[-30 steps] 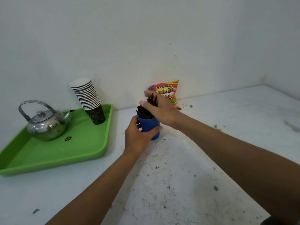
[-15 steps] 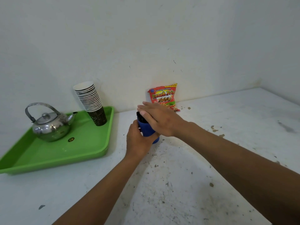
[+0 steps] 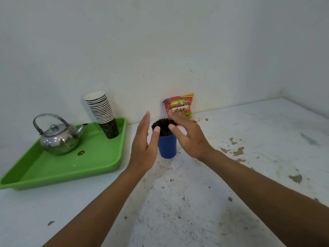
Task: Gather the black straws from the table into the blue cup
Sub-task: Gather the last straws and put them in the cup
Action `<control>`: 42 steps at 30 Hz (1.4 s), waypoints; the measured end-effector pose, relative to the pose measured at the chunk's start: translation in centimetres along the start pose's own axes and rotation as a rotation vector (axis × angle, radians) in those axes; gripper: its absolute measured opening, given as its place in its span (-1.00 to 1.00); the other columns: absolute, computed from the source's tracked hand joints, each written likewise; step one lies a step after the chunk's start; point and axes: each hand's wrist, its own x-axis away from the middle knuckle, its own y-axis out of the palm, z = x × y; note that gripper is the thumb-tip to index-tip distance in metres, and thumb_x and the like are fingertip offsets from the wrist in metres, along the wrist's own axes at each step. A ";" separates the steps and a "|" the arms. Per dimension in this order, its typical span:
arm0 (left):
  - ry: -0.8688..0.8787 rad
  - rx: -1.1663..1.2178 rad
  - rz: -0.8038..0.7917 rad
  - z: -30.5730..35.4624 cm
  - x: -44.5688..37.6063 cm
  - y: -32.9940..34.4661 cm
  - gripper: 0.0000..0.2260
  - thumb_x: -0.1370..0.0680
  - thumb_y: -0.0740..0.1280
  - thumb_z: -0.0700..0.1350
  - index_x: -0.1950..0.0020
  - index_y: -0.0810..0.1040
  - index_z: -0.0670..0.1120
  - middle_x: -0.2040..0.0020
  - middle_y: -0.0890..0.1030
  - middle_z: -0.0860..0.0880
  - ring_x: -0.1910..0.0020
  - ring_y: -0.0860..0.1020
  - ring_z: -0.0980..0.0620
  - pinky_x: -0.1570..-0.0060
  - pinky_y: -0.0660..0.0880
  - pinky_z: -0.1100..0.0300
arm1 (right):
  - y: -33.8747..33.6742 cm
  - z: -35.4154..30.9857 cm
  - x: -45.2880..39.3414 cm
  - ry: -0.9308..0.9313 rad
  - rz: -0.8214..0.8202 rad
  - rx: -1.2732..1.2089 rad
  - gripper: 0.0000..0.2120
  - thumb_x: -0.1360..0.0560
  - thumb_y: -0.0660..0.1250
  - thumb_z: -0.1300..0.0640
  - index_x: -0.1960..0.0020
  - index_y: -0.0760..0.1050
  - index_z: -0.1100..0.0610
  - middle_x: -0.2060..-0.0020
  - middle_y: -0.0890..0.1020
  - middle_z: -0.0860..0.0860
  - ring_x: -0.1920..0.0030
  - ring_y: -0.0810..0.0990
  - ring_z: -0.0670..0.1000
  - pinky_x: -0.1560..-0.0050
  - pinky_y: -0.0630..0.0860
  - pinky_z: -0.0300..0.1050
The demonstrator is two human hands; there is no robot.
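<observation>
The blue cup (image 3: 167, 147) stands upright on the white table, near the wall. A tight bundle of black straws (image 3: 163, 127) fills it and sticks out above the rim. My left hand (image 3: 145, 145) is just left of the cup, open, fingers straight and pointing up, thumb in front of the straws. My right hand (image 3: 187, 134) hovers at the cup's right side, open with fingers spread, fingertips close to the straw tops. Neither hand grips the cup or the straws.
A green tray (image 3: 89, 168) at the left holds a steel kettle (image 3: 58, 136) and a stack of paper cups (image 3: 103, 113). A red French fries snack bag (image 3: 179, 106) leans on the wall behind the cup. The stained white table (image 3: 231, 175) stretches right.
My left hand has let go of the cup and opened. My right hand has lifted off the straw tops and moved to the right, uncovering the bundle.
</observation>
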 end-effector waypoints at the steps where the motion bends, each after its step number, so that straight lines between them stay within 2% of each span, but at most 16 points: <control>1: 0.043 -0.044 -0.014 -0.1 -0.2 0.3 -0.47 -0.68 0.16 0.12 -0.64 0.19 0.05 -0.63 0.26 0.10 -0.58 0.21 0.25 -0.54 0.29 0.06 | 0.1 0.2 0.2 -0.006 -0.025 0.028 -0.55 -0.64 0.29 0.03 -0.51 0.40 0.09 -0.45 0.45 -0.09 -0.46 0.35 -0.19 -0.44 0.32 -0.20; 3: 0.074 -0.084 -0.041 -0.6 -0.5 0.7 -0.48 -0.68 0.17 0.09 -0.63 0.24 -0.03 -0.62 0.28 0.06 -0.59 0.21 0.22 -0.56 0.27 0.00 | 0.2 0.5 0.4 -0.008 -0.057 0.060 -0.50 -0.63 0.30 -0.01 -0.53 0.36 0.09 -0.47 0.43 -0.07 -0.48 0.32 -0.16 -0.46 0.31 -0.15; 6: 0.049 -0.061 -0.022 -0.9 -0.7 0.8 -0.49 -0.66 0.23 0.09 -0.57 0.36 -0.06 -0.57 0.38 0.05 -0.52 0.32 0.26 -0.44 0.43 0.12 | 0.3 0.2 0.1 -0.012 -0.056 0.047 -0.44 -0.57 0.34 -0.11 -0.50 0.40 0.09 -0.44 0.48 -0.06 -0.45 0.39 -0.13 -0.39 0.40 -0.18; 8: 0.051 -0.064 0.038 -0.8 -1.0 0.8 -0.54 -0.64 0.29 0.05 -0.51 0.46 -0.09 -0.46 0.50 0.07 -0.39 0.43 0.33 -0.22 0.54 0.33 | 0.4 0.0 -0.3 -0.002 -0.033 0.005 -0.49 -0.56 0.40 -0.03 -0.46 0.46 0.11 -0.38 0.54 -0.03 -0.39 0.47 -0.09 -0.27 0.51 -0.22; 11: 0.065 -0.085 0.132 -0.3 -1.6 0.9 -0.71 -0.63 0.38 -0.08 -0.33 0.64 -0.11 -0.15 0.62 0.27 -0.12 0.55 0.45 0.04 0.48 0.54 | 0.4 -0.1 -0.9 0.000 0.035 0.037 -0.61 -0.58 0.41 0.16 -0.39 0.54 0.17 -0.29 0.62 0.02 -0.29 0.55 -0.05 -0.17 0.58 -0.23; 14: 0.048 -0.143 0.203 0.2 -2.3 0.9 -0.81 -0.61 0.40 -0.11 -0.19 0.72 -0.07 0.00 0.69 0.25 0.06 0.61 0.43 0.10 0.48 0.51 | 0.6 -0.4 -1.5 0.030 0.074 0.091 -0.67 -0.58 0.41 0.18 -0.33 0.58 0.19 -0.19 0.67 0.04 -0.19 0.61 -0.04 -0.16 0.60 -0.17; 17: 0.009 -0.182 0.229 0.5 -2.7 0.7 -0.82 -0.59 0.43 -0.07 -0.16 0.74 -0.02 0.00 0.76 0.08 0.10 0.66 0.28 0.11 0.59 0.33 | 0.7 -0.5 -2.1 0.099 0.092 0.088 -0.69 -0.56 0.45 0.15 -0.29 0.62 0.17 -0.15 0.70 0.02 -0.12 0.63 -0.06 -0.07 0.52 -0.41; 19: -0.021 -0.184 0.230 0.6 -2.8 0.6 -0.82 -0.59 0.44 -0.05 -0.17 0.74 -0.02 -0.01 0.76 0.04 0.12 0.65 0.28 0.14 0.58 0.36 | 0.8 -0.4 -2.4 0.151 0.100 0.056 -0.69 -0.54 0.46 0.15 -0.27 0.63 0.15 -0.14 0.70 0.01 -0.06 0.60 -0.14 0.04 0.45 -0.56; 22: -0.064 -0.165 0.243 0.7 -2.7 0.8 -0.80 -0.58 0.45 -0.05 -0.17 0.73 -0.03 -0.03 0.76 0.01 0.19 0.59 0.38 0.17 0.54 0.44 | 1.1 -0.5 -2.3 0.187 0.132 0.030 -0.70 -0.54 0.47 0.14 -0.26 0.64 0.14 -0.12 0.71 -0.01 0.01 0.55 -0.19 0.10 0.44 -0.60; 25: -0.123 -0.129 0.233 0.8 -2.3 0.8 -0.74 -0.61 0.40 0.01 -0.25 0.70 -0.04 -0.11 0.75 -0.01 0.15 0.60 0.37 0.10 0.54 0.44 | 1.2 -0.7 -2.0 0.172 0.136 0.021 -0.70 -0.56 0.44 0.08 -0.27 0.64 0.11 -0.14 0.70 -0.02 -0.06 0.57 -0.16 -0.04 0.52 -0.46; 27: -0.189 -0.011 0.211 0.9 -1.9 0.6 -0.66 -0.66 0.31 0.06 -0.37 0.63 -0.03 -0.18 0.72 -0.02 -0.02 0.66 0.22 -0.10 0.61 0.21 | 0.8 -0.9 -1.6 0.153 0.081 0.020 -0.68 -0.60 0.38 0.02 -0.32 0.60 0.07 -0.26 0.64 -0.01 -0.22 0.57 -0.10 -0.21 0.53 -0.26; 29: -0.261 0.134 0.209 1.0 -1.2 0.2 -0.65 -0.69 0.23 0.07 -0.41 0.57 -0.02 -0.22 0.69 0.00 -0.12 0.66 0.12 -0.20 0.61 0.02 | 0.1 -1.0 -1.2 0.142 0.016 0.005 -0.65 -0.64 0.29 -0.02 -0.41 0.52 -0.01 -0.38 0.54 -0.07 -0.37 0.46 -0.11 -0.30 0.44 -0.21; 33: -0.341 0.245 0.136 0.7 0.9 -0.5 -0.64 -0.72 0.16 0.05 -0.44 0.52 -0.04 -0.30 0.65 -0.03 -0.26 0.61 0.08 -0.31 0.56 -0.05 | -1.1 -0.4 1.1 0.210 0.049 -0.053 -0.57 -0.64 0.30 0.07 -0.49 0.39 -0.07 -0.33 0.48 -0.24 -0.26 0.45 -0.26 -0.12 0.39 -0.47; 36: -0.348 0.256 0.050 0.4 2.5 0.2 -0.65 -0.72 0.15 0.05 -0.48 0.49 0.05 -0.38 0.60 0.02 -0.33 0.57 0.12 -0.35 0.52 0.01 | -0.9 0.3 3.1 0.269 -0.006 0.006 -0.40 -0.55 0.44 0.10 -0.54 0.32 0.03 -0.30 0.51 -0.14 -0.23 0.51 -0.15 -0.12 0.54 -0.27; 38: -0.355 0.288 0.021 0.5 3.0 1.0 -0.67 -0.72 0.15 0.05 -0.46 0.49 0.14 -0.38 0.60 0.08 -0.34 0.56 0.15 -0.35 0.51 0.06 | -0.4 0.4 3.8 0.294 -0.072 -0.018 -0.32 -0.51 0.50 0.03 -0.54 0.30 0.07 -0.27 0.51 -0.16 -0.22 0.52 -0.14 -0.11 0.53 -0.27; 42: -0.388 0.314 0.051 0.7 2.6 1.9 -0.73 -0.73 0.16 0.03 -0.25 0.55 0.37 -0.25 0.67 0.19 -0.25 0.61 0.19 -0.26 0.56 0.08 | 1.0 0.3 3.1 0.305 -0.089 -0.094 -0.35 -0.48 0.53 0.07 -0.50 0.37 0.07 -0.27 0.60 -0.05 -0.20 0.56 -0.11 -0.19 0.55 -0.23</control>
